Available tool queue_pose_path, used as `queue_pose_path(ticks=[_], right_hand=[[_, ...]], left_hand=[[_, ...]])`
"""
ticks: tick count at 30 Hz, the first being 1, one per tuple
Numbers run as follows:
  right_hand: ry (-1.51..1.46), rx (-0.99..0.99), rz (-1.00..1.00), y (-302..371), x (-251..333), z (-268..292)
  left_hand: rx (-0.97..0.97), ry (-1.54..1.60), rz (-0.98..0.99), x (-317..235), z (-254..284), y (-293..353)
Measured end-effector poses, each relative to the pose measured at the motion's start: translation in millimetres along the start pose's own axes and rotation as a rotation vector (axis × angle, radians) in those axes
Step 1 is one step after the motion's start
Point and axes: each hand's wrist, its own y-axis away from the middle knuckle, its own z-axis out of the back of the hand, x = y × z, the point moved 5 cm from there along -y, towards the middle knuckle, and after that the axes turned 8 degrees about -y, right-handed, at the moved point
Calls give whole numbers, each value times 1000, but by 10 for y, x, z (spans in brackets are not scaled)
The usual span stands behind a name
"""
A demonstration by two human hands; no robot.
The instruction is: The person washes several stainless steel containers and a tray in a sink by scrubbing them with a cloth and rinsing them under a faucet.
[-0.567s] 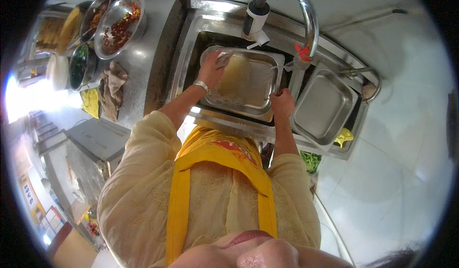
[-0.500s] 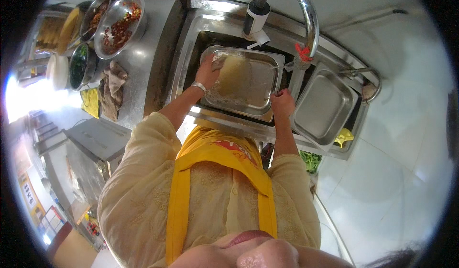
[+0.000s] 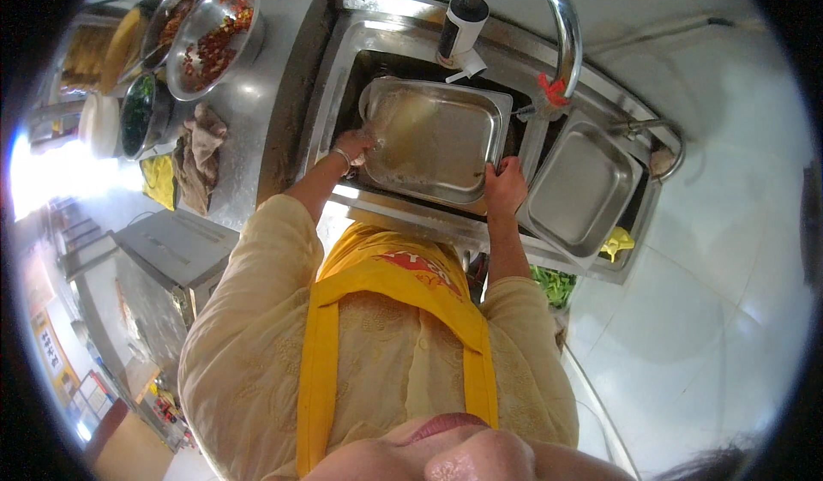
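Lying in sink [image 3: 377, 31], upper ctr of frame, pan [image 3: 450, 138] runs lengthwise L–R btwn hands: up-left of R hand [image 3: 507, 187], fingers closed on its rim; up-right of L hand [image 3: 354, 146], fingers curled, can't tell what's held.

A steel sink [image 3: 370, 33] holds a left tray [image 3: 463, 142] and a right tray [image 3: 585, 188].

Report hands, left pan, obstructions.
Right hand gripping left pan at right; left hand at left edge. Pan in sink, wet inside. Tap beyond, clear of hands.
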Motion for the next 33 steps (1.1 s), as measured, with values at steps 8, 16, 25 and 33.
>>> queue_pose_path(ticks=[8,16,25,33], right_hand=[[18,136,-126,-6,-64,-144],[93,248,-199,-113,-166,-305],[12,329,-110,-159,168,-99],[-185,546,-138,-196,126,-237]], left_hand=[[-26,-513,-71,158,45,-279],[314,-1638,-422,-306,-12,150],[244,-1417,-344,210,-70,-230],[-40,-562,-182,282,40,-270]])
